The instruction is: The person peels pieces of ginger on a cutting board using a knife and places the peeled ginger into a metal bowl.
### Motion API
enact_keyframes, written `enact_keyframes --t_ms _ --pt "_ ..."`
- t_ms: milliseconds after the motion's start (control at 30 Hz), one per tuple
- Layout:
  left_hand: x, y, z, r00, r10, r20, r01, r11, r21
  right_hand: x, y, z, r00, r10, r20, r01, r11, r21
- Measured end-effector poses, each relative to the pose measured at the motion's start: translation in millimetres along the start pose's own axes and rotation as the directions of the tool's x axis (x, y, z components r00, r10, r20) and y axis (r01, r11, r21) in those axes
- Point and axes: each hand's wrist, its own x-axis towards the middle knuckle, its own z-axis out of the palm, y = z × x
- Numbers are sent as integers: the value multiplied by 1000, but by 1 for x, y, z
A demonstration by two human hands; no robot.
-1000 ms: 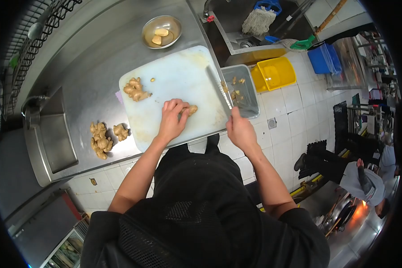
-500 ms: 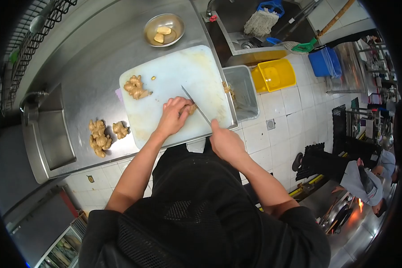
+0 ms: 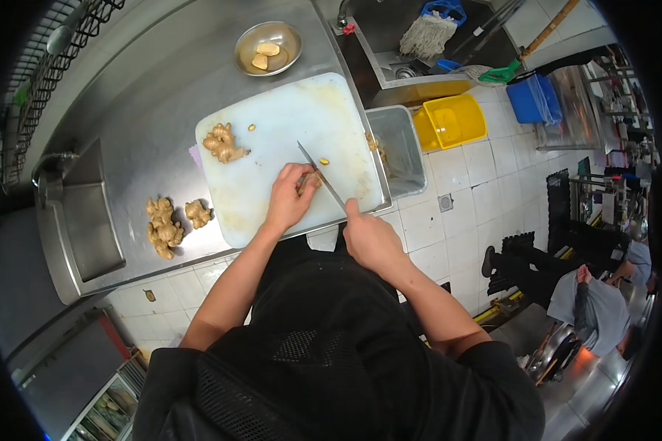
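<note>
Left hand point(image 3: 290, 197) fingers bent, pinching ginger piece point(image 3: 311, 183) on cutting board point(image 3: 287, 110), near side. Right hand point(image 3: 374, 239) fisted round knife point(image 3: 324, 178) handle by board's near edge; blade over board at ginger piece, contact unclear. Slice point(image 3: 324, 161) on board beside blade. Ginger root point(image 3: 223, 142) on board's left. Bowl point(image 3: 287, 62) beyond board.

A hand can pass over the wide far part of the white board point(image 3: 294, 106), up to the metal bowl point(image 3: 287, 44). The big ginger lump point(image 3: 223, 142) blocks the board's left side. From the right, the knife point(image 3: 324, 178) blocks the straight way to the left hand point(image 3: 290, 200).
</note>
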Motion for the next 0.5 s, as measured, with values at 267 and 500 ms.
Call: enact_keyframes --t_ms 267,500 --pt "-3 0 3 999 21 -31 -21 1000 -12 53 8 30 986 -72 -153 81 995 58" --pt "-8 -4 15 981 -128 -144 111 986 -125 14 2 5 999 -28 -21 28 1000 14"
